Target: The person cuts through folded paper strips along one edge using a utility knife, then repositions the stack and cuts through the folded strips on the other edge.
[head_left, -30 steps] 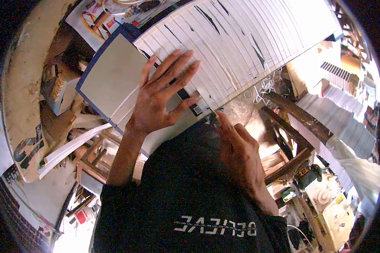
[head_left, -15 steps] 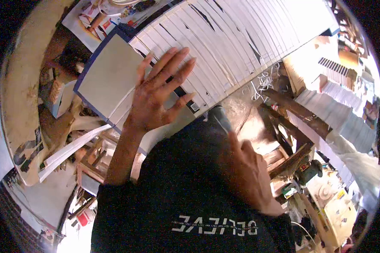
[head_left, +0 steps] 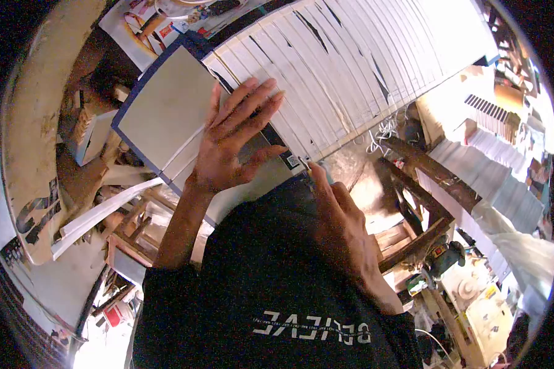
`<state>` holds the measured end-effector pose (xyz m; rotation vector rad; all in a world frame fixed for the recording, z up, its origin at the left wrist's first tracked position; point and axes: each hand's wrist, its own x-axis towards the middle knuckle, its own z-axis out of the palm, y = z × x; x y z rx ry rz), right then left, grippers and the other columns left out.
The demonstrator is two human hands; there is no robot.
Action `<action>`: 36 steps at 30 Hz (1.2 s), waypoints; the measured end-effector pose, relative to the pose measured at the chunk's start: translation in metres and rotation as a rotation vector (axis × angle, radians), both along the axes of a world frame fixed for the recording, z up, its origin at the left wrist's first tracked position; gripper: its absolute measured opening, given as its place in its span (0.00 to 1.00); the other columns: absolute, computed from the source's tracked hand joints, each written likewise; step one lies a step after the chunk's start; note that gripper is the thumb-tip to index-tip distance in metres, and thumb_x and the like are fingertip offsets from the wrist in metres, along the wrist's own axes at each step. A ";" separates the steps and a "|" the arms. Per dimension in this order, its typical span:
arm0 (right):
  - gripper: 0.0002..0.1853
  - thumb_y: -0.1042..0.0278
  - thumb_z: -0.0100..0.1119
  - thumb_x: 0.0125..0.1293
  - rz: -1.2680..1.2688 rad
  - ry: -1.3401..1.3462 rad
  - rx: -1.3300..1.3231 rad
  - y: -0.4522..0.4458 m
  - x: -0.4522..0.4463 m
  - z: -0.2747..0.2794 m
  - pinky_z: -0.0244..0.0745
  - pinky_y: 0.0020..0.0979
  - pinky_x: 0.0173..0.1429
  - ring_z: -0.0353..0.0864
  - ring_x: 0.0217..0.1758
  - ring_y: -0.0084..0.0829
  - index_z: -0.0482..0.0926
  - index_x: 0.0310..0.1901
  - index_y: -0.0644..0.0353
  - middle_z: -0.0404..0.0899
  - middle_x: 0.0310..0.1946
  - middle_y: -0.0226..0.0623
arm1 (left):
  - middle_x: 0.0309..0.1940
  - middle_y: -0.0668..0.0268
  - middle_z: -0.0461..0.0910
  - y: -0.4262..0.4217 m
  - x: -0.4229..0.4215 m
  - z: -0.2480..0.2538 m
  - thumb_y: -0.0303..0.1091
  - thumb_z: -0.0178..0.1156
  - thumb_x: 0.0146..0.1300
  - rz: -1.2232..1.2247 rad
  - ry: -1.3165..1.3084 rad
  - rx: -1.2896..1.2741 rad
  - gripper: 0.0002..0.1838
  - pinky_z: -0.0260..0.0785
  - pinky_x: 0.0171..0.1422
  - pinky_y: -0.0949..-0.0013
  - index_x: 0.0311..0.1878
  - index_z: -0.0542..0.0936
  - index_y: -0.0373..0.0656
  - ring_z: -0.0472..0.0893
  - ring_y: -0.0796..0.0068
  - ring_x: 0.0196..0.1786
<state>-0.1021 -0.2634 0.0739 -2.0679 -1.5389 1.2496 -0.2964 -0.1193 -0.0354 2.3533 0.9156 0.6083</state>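
My left hand (head_left: 231, 144) lies flat with fingers spread, its fingertips on the near end of a long row of white-spined books (head_left: 351, 67) packed side by side. Under its palm and beside it are grey boards (head_left: 172, 104) with dark blue edging. My right hand (head_left: 345, 215) is closed around a slim knife-like tool (head_left: 303, 163), whose metal tip touches or nearly touches the lower corner of the row, next to a small black-and-white square label (head_left: 293, 161). Most of the tool is hidden by the fingers.
A tangle of white string (head_left: 385, 132) hangs beside the row. Tall stacks of paper (head_left: 474, 169) stand at the right, near wooden beams (head_left: 425, 160). Folded white strips (head_left: 108, 212) stick out at the left. A printed colourful sheet (head_left: 148, 31) lies at the top.
My right hand has moved up and left, bringing the tool's tip to the corner by the label. The left hand stays spread on the books; the view has shifted slightly.
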 end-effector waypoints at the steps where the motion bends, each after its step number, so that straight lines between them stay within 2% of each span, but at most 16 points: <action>1: 0.35 0.83 0.51 0.70 0.006 0.003 -0.008 0.001 -0.001 -0.001 0.79 0.50 0.47 0.84 0.44 0.53 0.65 0.77 0.48 0.78 0.43 0.49 | 0.80 0.66 0.68 0.000 0.000 0.000 0.55 0.66 0.67 0.006 -0.001 0.001 0.38 0.33 0.88 0.42 0.76 0.74 0.50 0.61 0.60 0.84; 9: 0.35 0.83 0.50 0.71 0.047 -0.066 -0.024 0.000 -0.008 -0.004 0.80 0.53 0.46 0.84 0.43 0.57 0.61 0.79 0.48 0.78 0.42 0.49 | 0.80 0.68 0.68 0.000 0.000 -0.003 0.59 0.64 0.68 0.004 0.001 -0.004 0.37 0.30 0.88 0.40 0.76 0.74 0.52 0.61 0.61 0.83; 12: 0.36 0.82 0.52 0.70 0.063 -0.126 -0.064 -0.003 -0.012 0.002 0.80 0.55 0.44 0.84 0.42 0.59 0.61 0.79 0.50 0.77 0.41 0.51 | 0.80 0.67 0.68 0.000 0.000 -0.004 0.58 0.64 0.68 0.006 -0.026 0.009 0.37 0.30 0.88 0.40 0.76 0.74 0.52 0.60 0.61 0.84; 14: 0.37 0.80 0.55 0.68 0.058 -0.200 -0.196 -0.002 -0.013 0.014 0.80 0.55 0.43 0.84 0.42 0.60 0.61 0.79 0.50 0.77 0.41 0.53 | 0.80 0.67 0.68 -0.001 0.001 -0.002 0.58 0.64 0.68 0.003 -0.019 -0.006 0.37 0.31 0.88 0.40 0.76 0.74 0.52 0.60 0.61 0.84; 18: 0.36 0.78 0.58 0.67 0.101 -0.220 -0.182 -0.013 -0.005 0.033 0.80 0.54 0.43 0.84 0.42 0.61 0.62 0.77 0.53 0.76 0.42 0.54 | 0.79 0.66 0.68 0.000 0.002 -0.002 0.56 0.65 0.68 0.005 -0.047 -0.032 0.37 0.31 0.88 0.38 0.76 0.74 0.52 0.60 0.60 0.84; 20: 0.35 0.77 0.59 0.67 0.121 -0.198 -0.223 -0.007 -0.005 0.032 0.80 0.53 0.43 0.84 0.42 0.62 0.62 0.76 0.57 0.77 0.44 0.56 | 0.79 0.66 0.68 0.000 0.002 -0.004 0.55 0.66 0.68 0.000 -0.051 -0.024 0.37 0.31 0.88 0.38 0.77 0.74 0.51 0.60 0.60 0.84; 24: 0.35 0.76 0.59 0.67 0.148 -0.209 -0.202 -0.001 -0.001 0.011 0.80 0.55 0.43 0.84 0.43 0.64 0.61 0.76 0.57 0.78 0.47 0.60 | 0.80 0.66 0.67 -0.001 0.002 -0.002 0.53 0.65 0.68 0.004 -0.039 0.003 0.36 0.32 0.87 0.37 0.77 0.73 0.51 0.60 0.60 0.84; 26: 0.31 0.76 0.57 0.69 0.158 -0.328 -0.424 -0.013 0.009 -0.030 0.79 0.56 0.45 0.86 0.44 0.62 0.65 0.74 0.56 0.81 0.45 0.60 | 0.80 0.65 0.66 -0.002 0.001 -0.002 0.52 0.65 0.69 -0.002 -0.033 0.010 0.36 0.32 0.87 0.37 0.77 0.73 0.51 0.59 0.59 0.84; 27: 0.31 0.76 0.57 0.69 0.162 -0.341 -0.415 -0.026 0.020 -0.040 0.79 0.56 0.45 0.86 0.44 0.62 0.65 0.74 0.56 0.81 0.45 0.60 | 0.81 0.64 0.66 -0.002 0.002 -0.002 0.51 0.65 0.69 0.003 -0.022 0.016 0.36 0.32 0.87 0.37 0.77 0.72 0.50 0.59 0.59 0.84; 29: 0.23 0.73 0.58 0.72 0.345 -0.343 -0.666 -0.032 0.046 -0.041 0.81 0.53 0.45 0.88 0.43 0.58 0.76 0.68 0.60 0.87 0.40 0.57 | 0.81 0.63 0.65 0.000 0.004 0.005 0.50 0.64 0.70 0.067 -0.005 0.053 0.35 0.32 0.87 0.37 0.78 0.72 0.50 0.59 0.58 0.84; 31: 0.17 0.74 0.60 0.72 0.182 -0.174 -0.359 -0.019 0.059 0.019 0.84 0.42 0.45 0.90 0.37 0.48 0.84 0.59 0.64 0.89 0.36 0.53 | 0.81 0.61 0.65 -0.025 -0.001 0.015 0.48 0.64 0.70 0.113 0.032 0.037 0.35 0.33 0.88 0.37 0.78 0.71 0.49 0.58 0.58 0.85; 32: 0.15 0.75 0.61 0.72 -0.031 -0.086 -0.401 -0.011 0.063 0.028 0.82 0.33 0.44 0.89 0.33 0.38 0.86 0.57 0.66 0.90 0.36 0.51 | 0.81 0.60 0.64 -0.030 -0.003 0.021 0.46 0.64 0.70 0.168 0.012 0.029 0.35 0.37 0.87 0.38 0.78 0.71 0.48 0.59 0.57 0.84; 33: 0.17 0.78 0.60 0.72 0.029 -0.018 -0.176 -0.005 0.075 0.028 0.81 0.33 0.42 0.86 0.33 0.31 0.84 0.60 0.66 0.90 0.36 0.48 | 0.81 0.59 0.63 -0.037 -0.005 0.028 0.43 0.65 0.70 0.218 -0.008 0.016 0.35 0.40 0.87 0.38 0.79 0.70 0.47 0.60 0.56 0.84; 34: 0.20 0.80 0.59 0.72 0.141 -0.057 -0.017 0.004 0.082 0.025 0.81 0.33 0.44 0.86 0.36 0.32 0.82 0.64 0.65 0.89 0.38 0.48 | 0.78 0.56 0.68 -0.048 -0.008 0.036 0.37 0.68 0.68 0.276 -0.028 0.067 0.35 0.55 0.83 0.42 0.77 0.71 0.46 0.68 0.55 0.79; 36: 0.26 0.81 0.57 0.71 0.289 -0.179 0.230 0.042 0.085 0.008 0.80 0.36 0.49 0.86 0.42 0.37 0.75 0.71 0.62 0.86 0.43 0.48 | 0.67 0.55 0.80 -0.075 -0.019 0.045 0.29 0.68 0.65 0.353 -0.082 -0.056 0.28 0.70 0.72 0.50 0.69 0.79 0.42 0.79 0.53 0.69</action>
